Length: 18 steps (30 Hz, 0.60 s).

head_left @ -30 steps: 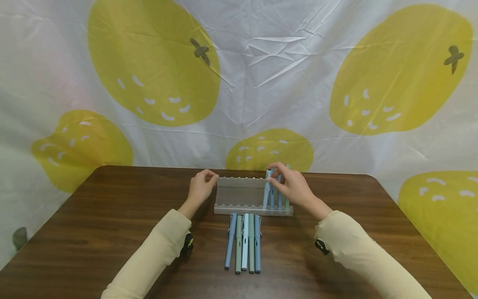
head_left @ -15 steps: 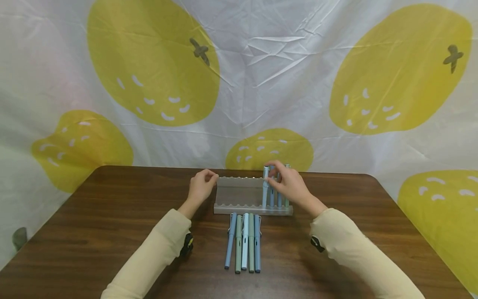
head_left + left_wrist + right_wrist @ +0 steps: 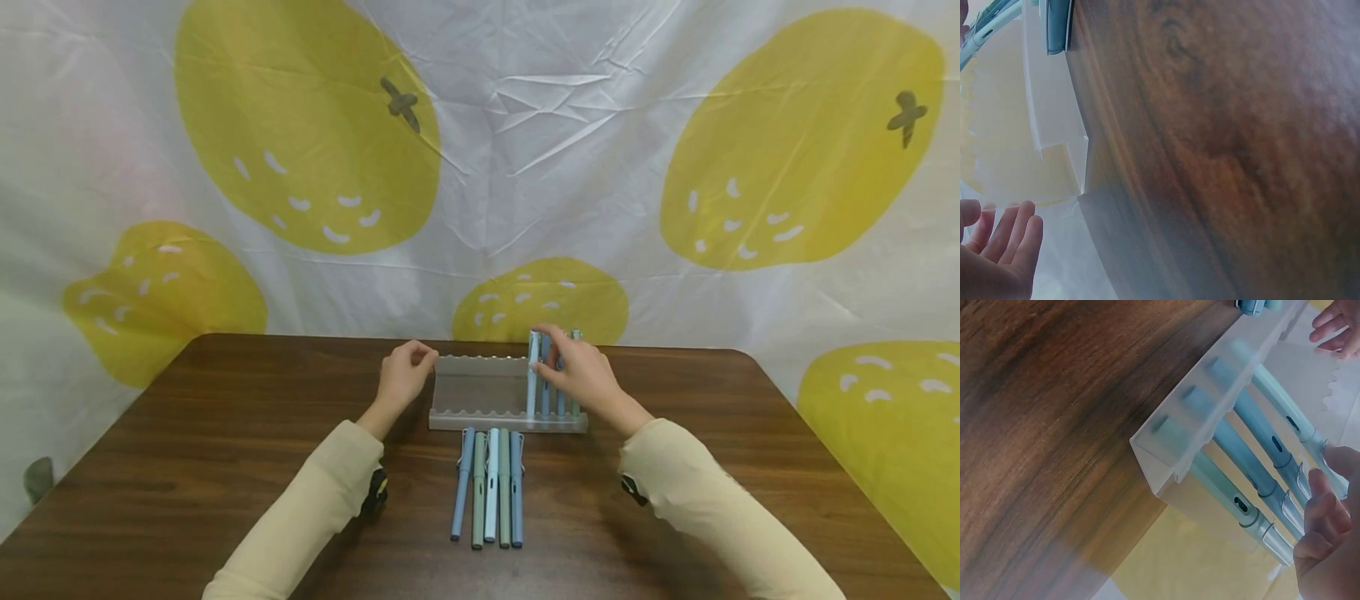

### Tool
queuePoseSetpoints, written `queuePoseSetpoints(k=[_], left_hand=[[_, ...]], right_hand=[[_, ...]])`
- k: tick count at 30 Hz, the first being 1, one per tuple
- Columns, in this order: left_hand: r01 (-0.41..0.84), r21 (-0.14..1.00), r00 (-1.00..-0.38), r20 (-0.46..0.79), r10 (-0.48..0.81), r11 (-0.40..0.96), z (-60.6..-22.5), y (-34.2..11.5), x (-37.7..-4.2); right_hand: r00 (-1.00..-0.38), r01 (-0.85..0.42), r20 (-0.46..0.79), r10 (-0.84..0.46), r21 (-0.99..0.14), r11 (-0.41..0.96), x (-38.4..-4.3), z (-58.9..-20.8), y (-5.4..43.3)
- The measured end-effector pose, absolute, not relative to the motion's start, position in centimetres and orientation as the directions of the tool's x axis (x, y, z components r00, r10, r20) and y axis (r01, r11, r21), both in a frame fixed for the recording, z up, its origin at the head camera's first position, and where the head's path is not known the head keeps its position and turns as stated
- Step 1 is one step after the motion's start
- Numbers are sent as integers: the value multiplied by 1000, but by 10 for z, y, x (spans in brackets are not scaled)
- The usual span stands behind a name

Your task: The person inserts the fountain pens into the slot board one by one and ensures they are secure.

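A clear pen rack (image 3: 480, 392) with scalloped edges stands toward the back of the table. My left hand (image 3: 405, 371) pinches its upper left corner; in the left wrist view the fingers (image 3: 1019, 234) lie at the rack's end. With thumb and forefinger, my right hand (image 3: 588, 371) holds a pale blue pen (image 3: 532, 387) near its capped top. That pen stands in a notch of the rack, its lower end behind the front lip. To its right, two blue pens (image 3: 1266, 440) and a green pen (image 3: 1225, 487) stand in neighbouring notches, partly behind my right fingers in the head view.
In front of the rack, several capped pens (image 3: 491, 492) in blue, green and pale blue lie side by side on the brown wooden table (image 3: 262, 417). A white cloth (image 3: 525, 167) with yellow fruit prints hangs behind the table's back edge.
The pale blue pen, tilted a second ago, has swung upright against the rack, and my right hand has shifted slightly left with it. My left hand stays at the rack's corner.
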<state>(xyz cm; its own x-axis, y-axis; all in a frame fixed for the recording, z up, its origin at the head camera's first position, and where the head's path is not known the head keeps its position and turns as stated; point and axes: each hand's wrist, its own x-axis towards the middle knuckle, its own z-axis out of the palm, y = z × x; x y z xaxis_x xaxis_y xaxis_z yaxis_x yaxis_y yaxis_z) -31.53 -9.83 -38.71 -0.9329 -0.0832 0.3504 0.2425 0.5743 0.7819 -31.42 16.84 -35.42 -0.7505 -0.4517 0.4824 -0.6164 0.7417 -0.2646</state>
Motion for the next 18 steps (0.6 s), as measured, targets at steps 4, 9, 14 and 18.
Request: queuePoseSetpoints(k=[4, 9, 14, 18], left_hand=[[240, 787, -934, 347, -86, 569, -388, -98, -315], [245, 785, -931, 355, -89, 569, -388, -98, -316], [250, 787, -930, 358, -88, 565, -388, -98, -316], [254, 786, -929, 361, -86, 564, -388, -98, -316]], right_hand=[[-771, -595, 457, -443, -269, 758, -315, -354, 167], [-795, -568, 426, -433, -269, 778, -316, -353, 166], [-813, -544, 404, -420, -266, 796, -317, -352, 166], [-822, -533, 391, -415, -270, 802, -318, -351, 166]])
